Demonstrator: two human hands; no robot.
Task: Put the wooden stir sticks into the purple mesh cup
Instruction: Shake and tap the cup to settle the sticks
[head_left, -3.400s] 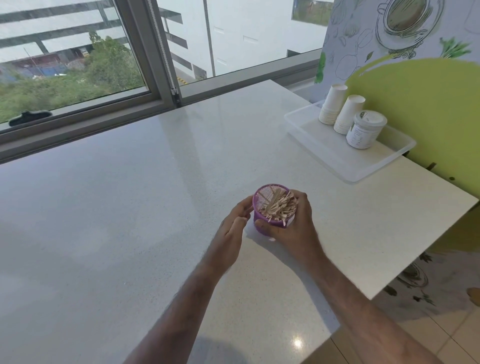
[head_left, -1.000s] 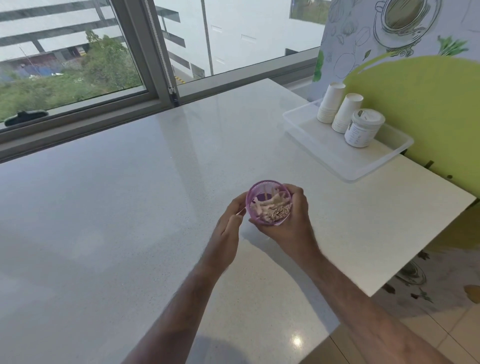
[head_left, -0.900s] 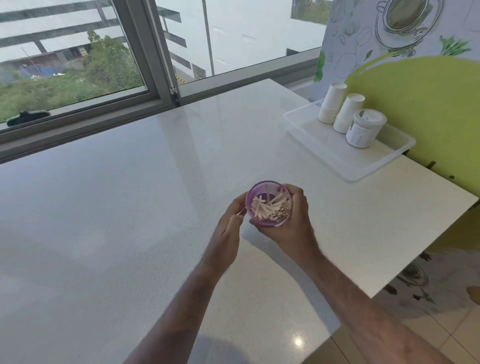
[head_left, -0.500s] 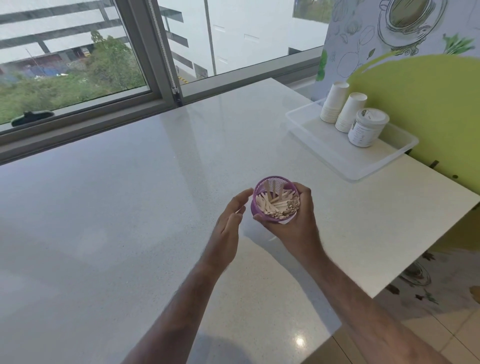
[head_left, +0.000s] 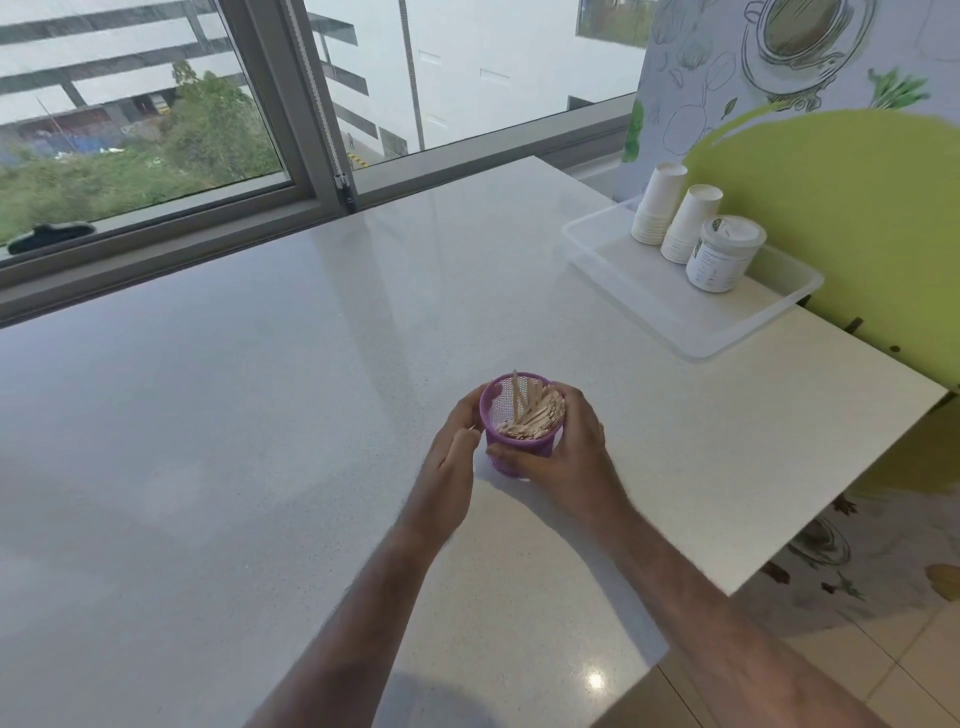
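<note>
From the head view, I have the purple mesh cup (head_left: 521, 423) standing on the white surface (head_left: 260, 415), a little below and right of centre in frame, and it is packed with wooden stir sticks (head_left: 532, 413). Most of the sticks lean toward the cup's 3 o'clock side in a bundle, and one stands up taller near the 11 o'clock part of the rim. My right hand (head_left: 563, 457) is wrapped round the cup from its 3 to 6 o'clock side, fingers (head_left: 514, 457) clamped on the mesh wall with the thumb across the front near the base. My left hand (head_left: 452, 457) is at the cup's 9 o'clock side, fingertips against the rim, and something thin and pale pokes out between the curled fingers at the knuckles; I cannot tell whether that is a stick being pinched. Both forearms run in from the 6 o'clock edge of the frame. Out at 2 o'clock from the cup, well apart, a clear plastic tray (head_left: 691, 317) sits on the surface near the green wall, carrying two stacks of white paper cups (head_left: 657, 205) and a white lidded jar (head_left: 724, 254) just beside them. At 12 o'clock the surface meets a window frame (head_left: 291, 104).
</note>
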